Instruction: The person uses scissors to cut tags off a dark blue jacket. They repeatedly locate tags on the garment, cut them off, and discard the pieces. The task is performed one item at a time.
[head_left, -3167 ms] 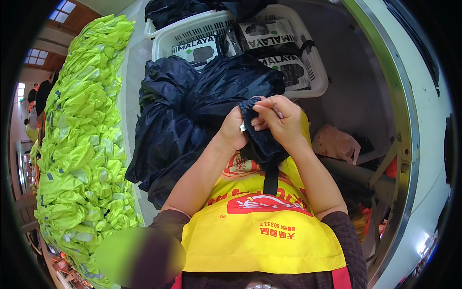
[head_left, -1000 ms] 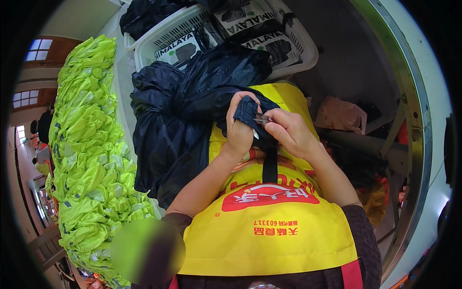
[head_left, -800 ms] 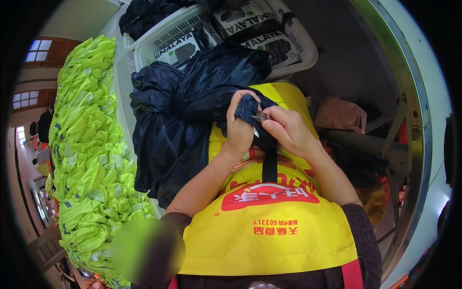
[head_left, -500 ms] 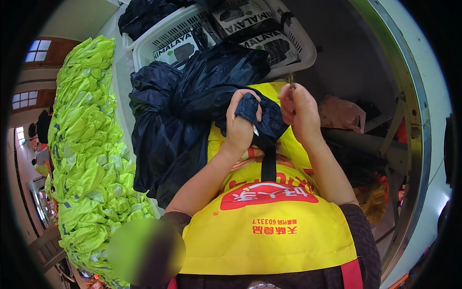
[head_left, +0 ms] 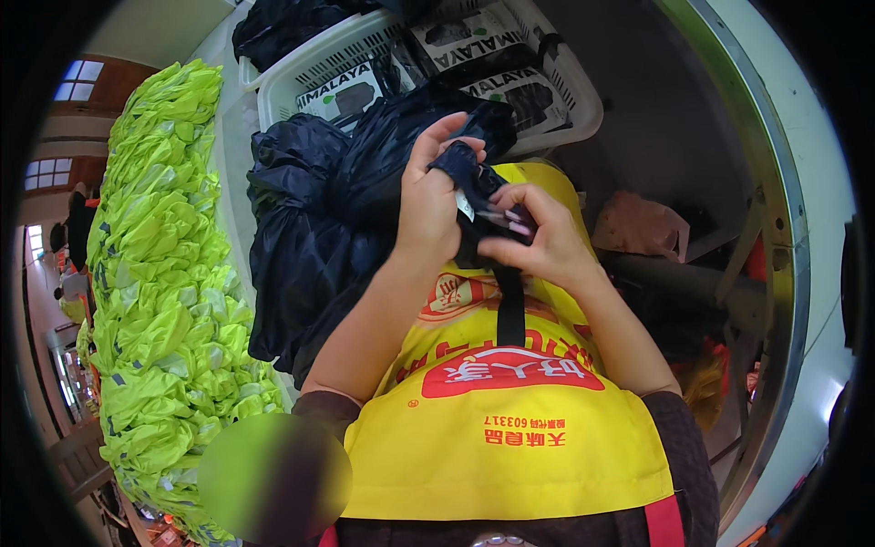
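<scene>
A dark navy garment (head_left: 305, 237) of thin, shiny fabric lies bunched in front of me, partly over my lap. My left hand (head_left: 427, 205) is closed on its gathered cuff (head_left: 456, 164), thumb and fingers pinching the edge. A small white label (head_left: 465, 205) shows beside that hand. Close by on the right, my right hand (head_left: 551, 242) is curled against the fabric below the cuff. Its fingertips are blurred, and what they grip is hard to make out. A yellow apron (head_left: 510, 479) with a black strap (head_left: 510, 310) covers my front.
Beyond the garment stands a white plastic basket (head_left: 583, 114) with several black-and-white packages (head_left: 337, 96). More dark fabric (head_left: 287, 32) lies behind it. A long heap of neon-yellow garments (head_left: 173, 273) runs along my left. A metal-edged table (head_left: 788, 228) curves along the right; a pinkish bag (head_left: 643, 223) sits below.
My right hand, raised apart with a small metallic-tipped thing in its fingers, has come down and left to the cuff. My left hand has shifted slightly left and up with the garment.
</scene>
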